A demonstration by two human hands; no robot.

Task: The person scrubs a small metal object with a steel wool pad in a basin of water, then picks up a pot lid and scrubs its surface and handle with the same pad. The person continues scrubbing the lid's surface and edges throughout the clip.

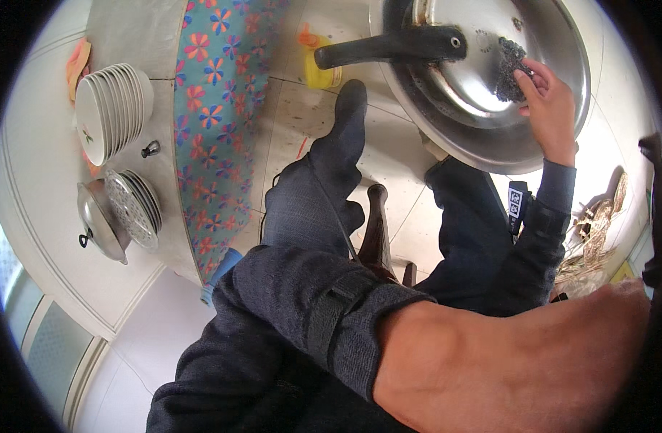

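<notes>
My right hand (pixel 547 94) pinches a dark steel-wool scourer (pixel 508 70) between thumb and fingers. The scourer rests on the shiny metal of a stained pressure-cooker part (pixel 472 38), which looks like a lid or pot. A long black handle (pixel 385 48), fixed by a screw, juts from that metal to the left. Around it is a wide stainless-steel basin (pixel 574 70). My left forearm, bare below a pushed-up dark sleeve, crosses close under the camera toward the right rim; the left hand itself is out of view.
A yellow bottle with an orange top (pixel 324 67) stands on the tiled floor beside my foot. At left, a surface with a floral cloth (pixel 212 113) bears stacked white dishes (pixel 93 124), a metal lidded pot (pixel 101 222) and a perforated tray (pixel 128 211). Dry sticks (pixel 601 222) lie at right.
</notes>
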